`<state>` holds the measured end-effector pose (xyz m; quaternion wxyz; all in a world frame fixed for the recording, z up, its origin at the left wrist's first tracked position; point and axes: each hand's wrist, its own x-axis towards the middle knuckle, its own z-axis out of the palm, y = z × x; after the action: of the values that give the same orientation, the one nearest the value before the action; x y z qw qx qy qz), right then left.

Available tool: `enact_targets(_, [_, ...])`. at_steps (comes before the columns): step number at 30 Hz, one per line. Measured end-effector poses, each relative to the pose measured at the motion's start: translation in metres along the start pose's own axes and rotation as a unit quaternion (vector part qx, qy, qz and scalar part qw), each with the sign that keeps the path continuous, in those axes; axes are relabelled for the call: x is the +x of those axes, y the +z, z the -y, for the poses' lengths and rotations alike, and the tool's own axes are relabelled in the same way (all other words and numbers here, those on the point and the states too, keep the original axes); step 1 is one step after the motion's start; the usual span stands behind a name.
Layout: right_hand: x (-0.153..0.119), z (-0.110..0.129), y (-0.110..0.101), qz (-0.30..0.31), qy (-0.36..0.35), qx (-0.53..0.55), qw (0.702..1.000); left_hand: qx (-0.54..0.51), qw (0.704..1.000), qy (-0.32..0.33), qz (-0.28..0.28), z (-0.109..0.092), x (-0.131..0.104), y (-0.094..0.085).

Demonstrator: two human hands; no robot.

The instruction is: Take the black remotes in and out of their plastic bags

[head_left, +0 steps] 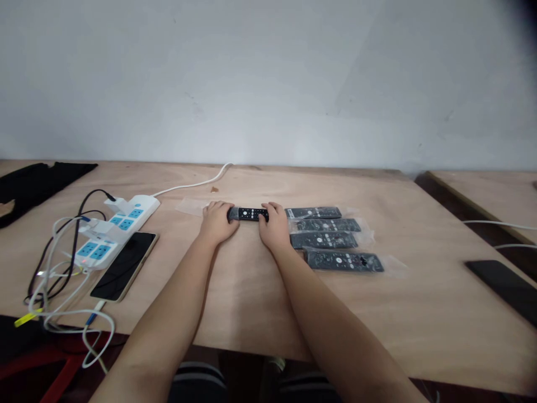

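Note:
A black remote control lies crosswise on the wooden table, buttons up, between my two hands. My left hand is closed round its left end, where clear plastic film covers part of it. At the right end, my right hand grips the remote with thumb and fingers. Clear film sticks out to the left of my left hand. Several more remotes in clear bags are laid in a column just right of my right hand, from the top one down to the lowest one.
On the left, a white power strip with tangled cables stands beside a phone. Black cloth lies at the far left. A dark flat object is at the right edge. A gap separates a second table.

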<state>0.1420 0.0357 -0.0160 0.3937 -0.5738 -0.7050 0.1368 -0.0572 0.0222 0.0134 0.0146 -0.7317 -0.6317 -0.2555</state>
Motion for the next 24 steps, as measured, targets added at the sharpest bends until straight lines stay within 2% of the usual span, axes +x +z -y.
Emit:
enact_targets(4, [0.000,0.002,-0.002,-0.006,0.012,0.024,1.000,-0.019,1.000,0.016,0.004,-0.003,0.001,0.000])
enact_targets(10, [-0.002,0.009,-0.006,0.024,-0.028,0.029,0.999,-0.068,0.997,0.039,0.017,-0.012,0.001,0.002])
enact_targets(17, [-0.001,0.004,-0.003,-0.006,0.000,0.014,1.000,-0.076,0.996,0.037,0.004,-0.008,0.000,0.003])
enact_targets(21, [0.000,0.003,-0.002,-0.012,0.002,0.038,0.999,-0.072,0.996,0.024,0.040,-0.005,0.000,0.001])
enact_targets(24, [-0.001,0.004,-0.002,-0.008,-0.016,0.054,0.998,-0.089,0.993,0.043,0.064,-0.008,0.002,0.001])
